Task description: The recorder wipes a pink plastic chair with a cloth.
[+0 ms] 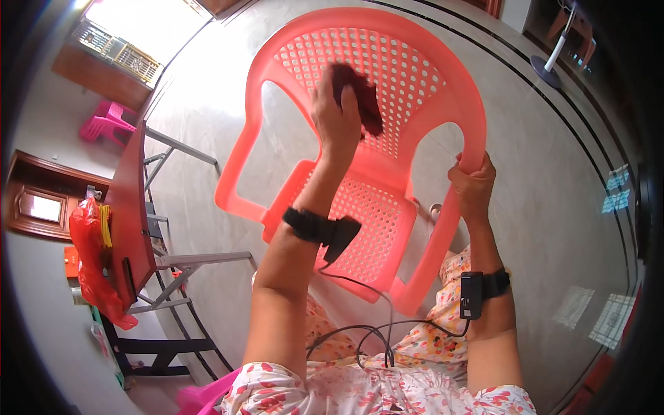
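A coral-pink plastic armchair point(433, 111) with a perforated back and seat is in front of me. My left hand point(337, 116) holds a dark maroon cloth point(363, 101) over the holes of the backrest; whether the cloth presses on the plastic, I cannot tell. Around the chair's right armrest, close to where it joins the back, my right hand point(473, 181) is closed. Each forearm wears a black strap with a device, and dark cables run from them across my lap.
On the left a red-topped table point(129, 207) with metal legs bears a red plastic bag point(91, 259). A bright pink stool point(109, 122) is beyond it, with a black chair frame point(161, 353) at the lower left. A stand's round base point(545, 71) is at the upper right.
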Action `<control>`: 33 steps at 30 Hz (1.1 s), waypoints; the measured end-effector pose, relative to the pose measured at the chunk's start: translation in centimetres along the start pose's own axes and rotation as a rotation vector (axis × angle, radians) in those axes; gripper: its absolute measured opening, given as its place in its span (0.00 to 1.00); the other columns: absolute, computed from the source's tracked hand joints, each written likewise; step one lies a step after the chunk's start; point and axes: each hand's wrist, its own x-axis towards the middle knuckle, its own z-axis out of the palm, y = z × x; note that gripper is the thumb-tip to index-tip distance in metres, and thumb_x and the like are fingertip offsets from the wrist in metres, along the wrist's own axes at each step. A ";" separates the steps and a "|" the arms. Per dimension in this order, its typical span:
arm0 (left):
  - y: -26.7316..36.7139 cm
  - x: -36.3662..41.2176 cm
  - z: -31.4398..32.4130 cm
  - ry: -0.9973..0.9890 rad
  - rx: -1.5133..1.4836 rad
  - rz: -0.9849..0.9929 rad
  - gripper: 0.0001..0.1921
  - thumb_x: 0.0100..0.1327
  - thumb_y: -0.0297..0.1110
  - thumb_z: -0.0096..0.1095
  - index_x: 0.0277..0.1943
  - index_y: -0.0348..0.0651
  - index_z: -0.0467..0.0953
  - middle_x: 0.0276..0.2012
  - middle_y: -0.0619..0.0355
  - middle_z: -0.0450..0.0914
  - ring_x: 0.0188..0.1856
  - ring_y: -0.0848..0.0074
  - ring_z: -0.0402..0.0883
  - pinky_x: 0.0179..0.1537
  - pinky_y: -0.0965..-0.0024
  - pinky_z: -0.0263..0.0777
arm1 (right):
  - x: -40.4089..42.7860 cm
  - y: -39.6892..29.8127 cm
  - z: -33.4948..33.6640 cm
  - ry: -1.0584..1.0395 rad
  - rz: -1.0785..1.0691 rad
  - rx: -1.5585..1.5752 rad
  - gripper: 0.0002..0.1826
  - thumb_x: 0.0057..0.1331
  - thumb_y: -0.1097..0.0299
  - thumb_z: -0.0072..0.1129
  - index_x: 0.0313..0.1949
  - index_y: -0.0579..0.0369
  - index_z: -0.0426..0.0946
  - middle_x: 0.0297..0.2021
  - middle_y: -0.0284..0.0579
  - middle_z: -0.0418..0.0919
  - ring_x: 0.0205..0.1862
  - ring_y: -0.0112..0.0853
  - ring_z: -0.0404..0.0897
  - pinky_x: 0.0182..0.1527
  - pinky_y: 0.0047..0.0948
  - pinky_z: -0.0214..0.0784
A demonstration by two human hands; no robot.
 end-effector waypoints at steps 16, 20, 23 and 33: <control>-4.8 -8.5 5.5 -0.289 0.234 -0.017 0.24 0.51 0.19 0.42 0.53 0.24 0.55 0.43 0.38 0.58 0.44 0.48 0.62 0.46 0.55 0.59 | 0.0 -0.5 0.2 -0.005 -0.014 -0.035 0.10 0.42 0.80 0.47 0.29 0.62 0.65 0.21 0.35 0.66 0.21 0.20 0.63 0.25 0.22 0.60; -7.5 -13.2 3.8 -0.643 0.361 -0.302 0.20 0.51 0.20 0.44 0.48 0.23 0.58 0.42 0.37 0.60 0.42 0.47 0.65 0.46 0.55 0.63 | 0.1 -0.4 0.1 0.003 -0.045 -0.037 0.10 0.42 0.80 0.46 0.29 0.62 0.65 0.21 0.35 0.65 0.21 0.20 0.63 0.24 0.22 0.59; -8.4 -12.8 2.4 -0.896 0.546 -0.261 0.17 0.50 0.21 0.45 0.45 0.23 0.62 0.43 0.35 0.61 0.43 0.45 0.67 0.45 0.55 0.66 | 0.0 -0.5 -0.2 -0.006 -0.035 -0.018 0.10 0.43 0.80 0.46 0.28 0.62 0.65 0.20 0.35 0.65 0.20 0.20 0.62 0.24 0.21 0.59; -2.9 0.2 -2.8 -0.165 0.126 -0.023 0.17 0.54 0.27 0.43 0.47 0.33 0.67 0.34 0.41 0.71 0.40 0.52 0.69 0.43 0.59 0.64 | 0.0 -0.7 -0.3 -0.005 0.011 -0.028 0.09 0.42 0.80 0.46 0.28 0.61 0.65 0.20 0.34 0.65 0.20 0.20 0.62 0.24 0.21 0.58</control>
